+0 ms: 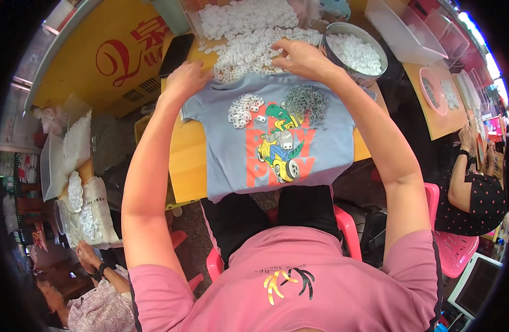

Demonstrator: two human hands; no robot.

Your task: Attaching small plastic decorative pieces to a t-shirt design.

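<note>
A blue-grey T-shirt (232, 155) with a cartoon dinosaur print lies spread on the yellow table. Beyond its neckline spreads a large heap of small white plastic pieces with holes (243, 55). My left hand (189, 78) rests at the shirt's far left shoulder, beside the heap's edge, fingers bent loosely. My right hand (303, 58) reaches over the heap's right part, thumb and fingers apart, with nothing visible in it. On the shirt lie a small pile of white pieces (245, 110) at left and a pile of grey screws (308, 102) at right.
A round tin (357, 52) full of white pieces stands right of my right hand. A black phone (176, 55) lies beside my left hand. Clear bins (406, 33) stand at far right. Other people work at side tables: a hand (88, 254) at left, another person's arm (459, 177) at right.
</note>
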